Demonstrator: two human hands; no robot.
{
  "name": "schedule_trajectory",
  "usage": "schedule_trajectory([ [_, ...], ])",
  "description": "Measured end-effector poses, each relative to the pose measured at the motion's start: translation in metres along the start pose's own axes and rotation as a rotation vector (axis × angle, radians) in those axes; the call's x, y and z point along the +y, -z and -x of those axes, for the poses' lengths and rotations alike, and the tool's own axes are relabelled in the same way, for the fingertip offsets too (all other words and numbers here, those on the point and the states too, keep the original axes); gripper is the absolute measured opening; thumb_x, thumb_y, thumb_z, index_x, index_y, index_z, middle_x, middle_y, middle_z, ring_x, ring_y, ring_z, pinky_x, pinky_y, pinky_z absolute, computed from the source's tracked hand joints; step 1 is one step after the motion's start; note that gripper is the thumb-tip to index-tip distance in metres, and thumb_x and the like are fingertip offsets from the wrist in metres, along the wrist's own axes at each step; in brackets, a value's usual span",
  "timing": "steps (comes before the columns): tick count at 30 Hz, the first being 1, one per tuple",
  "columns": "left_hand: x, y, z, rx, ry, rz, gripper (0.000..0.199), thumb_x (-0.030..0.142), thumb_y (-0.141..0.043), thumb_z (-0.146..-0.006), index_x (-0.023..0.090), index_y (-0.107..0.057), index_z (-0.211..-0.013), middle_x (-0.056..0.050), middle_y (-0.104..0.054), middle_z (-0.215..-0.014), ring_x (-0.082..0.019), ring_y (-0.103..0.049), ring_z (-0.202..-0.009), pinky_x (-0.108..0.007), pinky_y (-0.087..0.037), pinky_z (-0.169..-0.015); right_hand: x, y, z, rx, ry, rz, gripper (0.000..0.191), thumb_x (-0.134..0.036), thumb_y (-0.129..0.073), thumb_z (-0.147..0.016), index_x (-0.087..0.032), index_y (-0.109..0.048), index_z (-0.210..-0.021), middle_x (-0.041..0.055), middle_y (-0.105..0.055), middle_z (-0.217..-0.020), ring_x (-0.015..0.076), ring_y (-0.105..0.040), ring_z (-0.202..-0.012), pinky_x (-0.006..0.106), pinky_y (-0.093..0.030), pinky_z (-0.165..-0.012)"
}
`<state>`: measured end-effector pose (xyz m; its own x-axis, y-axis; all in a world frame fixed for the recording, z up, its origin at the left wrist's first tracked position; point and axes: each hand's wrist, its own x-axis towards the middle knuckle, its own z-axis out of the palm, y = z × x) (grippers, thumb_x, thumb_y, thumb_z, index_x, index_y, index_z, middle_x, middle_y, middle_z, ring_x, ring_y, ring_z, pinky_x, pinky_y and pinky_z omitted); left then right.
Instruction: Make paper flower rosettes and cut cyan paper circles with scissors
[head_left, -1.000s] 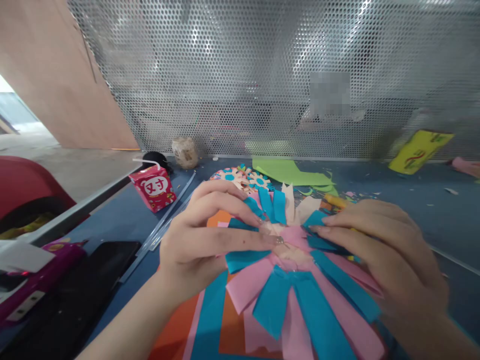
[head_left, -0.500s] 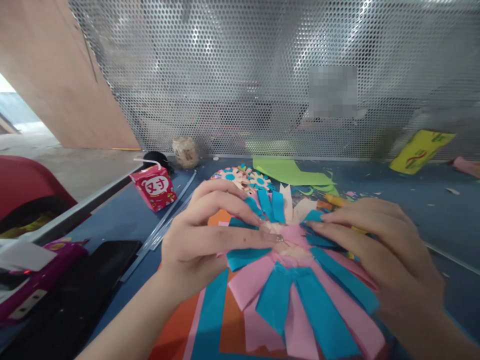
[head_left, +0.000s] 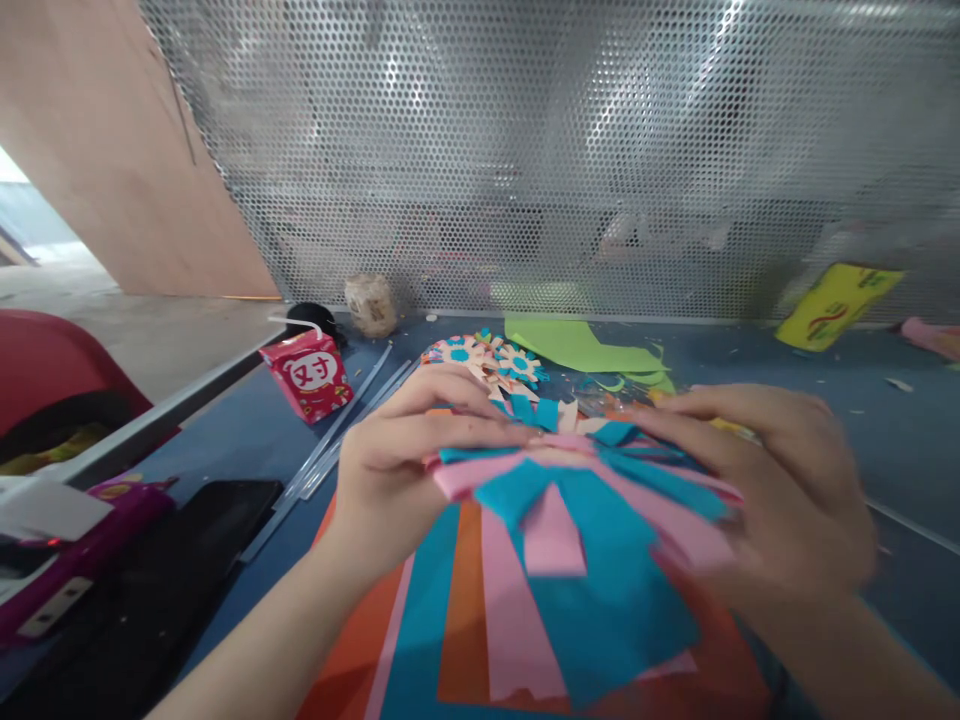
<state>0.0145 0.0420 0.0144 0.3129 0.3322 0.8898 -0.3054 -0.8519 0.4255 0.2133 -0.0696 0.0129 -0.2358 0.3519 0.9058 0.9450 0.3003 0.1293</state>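
Perforated metal screen point(head_left: 480, 150) stands behind a blue bench point(head_left: 225, 440). From left to right: a red chair point(head_left: 67, 350) beyond the bench's edge, a purple device point(head_left: 97, 560), a black phone-like slab point(head_left: 232, 510), and a red drink carton point(head_left: 311, 375) with a white straw, with clear strips point(head_left: 322, 470) beside it. Next, the left hand point(head_left: 397, 470) pinches the left side of a paper rosette point(head_left: 615, 520), fingers laid over its middle, the thumb hidden. The rosette, made of blue and pink strips, is in the centre foreground, over an orange sheet point(head_left: 360, 630) striped in blue and pink. Its nearest strips point towards the wearer and slope down; being roughly round, it has no clear long axis, though in this view it looks widest from hand to hand. Behind it are small paper flowers point(head_left: 517, 362) and green paper point(head_left: 577, 345). The right hand point(head_left: 795, 480) seems to pinch the right-hand strips, its thumb hidden too. Far right, a yellow packet point(head_left: 836, 305) leans near the screen. The step in hand looks like two-handed handling of the rosette; any further move calls for a light, even grip that spares the strips.
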Motion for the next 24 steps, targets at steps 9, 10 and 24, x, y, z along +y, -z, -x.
schedule_trajectory([
  [9,-0.008,-0.010,0.004,0.266,0.929,0.329,0.021,0.028,-0.080,-0.065,0.016,-0.066,-0.054,0.002,-0.061,-0.056,-0.009,-0.055,-0.056,-0.020,-0.047,-0.055,0.000,-0.024,0.002,-0.218,-0.623,-0.432,0.018,-0.038,-0.068,-0.080,-0.024,-0.071,-0.090,0.0051,-0.063,-0.097,0.0220,-0.060,-0.092,0.037,-0.051,-0.079],
  [10,-0.009,-0.010,0.004,0.267,0.957,0.340,0.024,0.028,-0.081,-0.064,0.016,-0.063,-0.052,0.003,-0.058,-0.054,-0.008,-0.052,-0.053,-0.020,-0.045,-0.053,0.000,-0.025,0.002,-0.244,-0.697,-0.496,0.018,-0.041,-0.069,-0.078,-0.027,-0.072,-0.090,0.0038,-0.063,-0.099,0.0226,-0.060,-0.095,0.038,-0.051,-0.081],
  [24,-0.011,-0.010,0.003,0.264,1.025,0.321,0.025,0.028,-0.083,-0.060,0.015,-0.063,-0.053,0.003,-0.056,-0.054,-0.006,-0.049,-0.051,-0.019,-0.039,-0.050,0.004,-0.028,0.006,-0.411,-0.954,-0.770,0.028,-0.043,-0.069,-0.073,-0.025,-0.073,-0.094,0.0061,-0.070,-0.104,0.0311,-0.064,-0.098,0.051,-0.049,-0.085],
])
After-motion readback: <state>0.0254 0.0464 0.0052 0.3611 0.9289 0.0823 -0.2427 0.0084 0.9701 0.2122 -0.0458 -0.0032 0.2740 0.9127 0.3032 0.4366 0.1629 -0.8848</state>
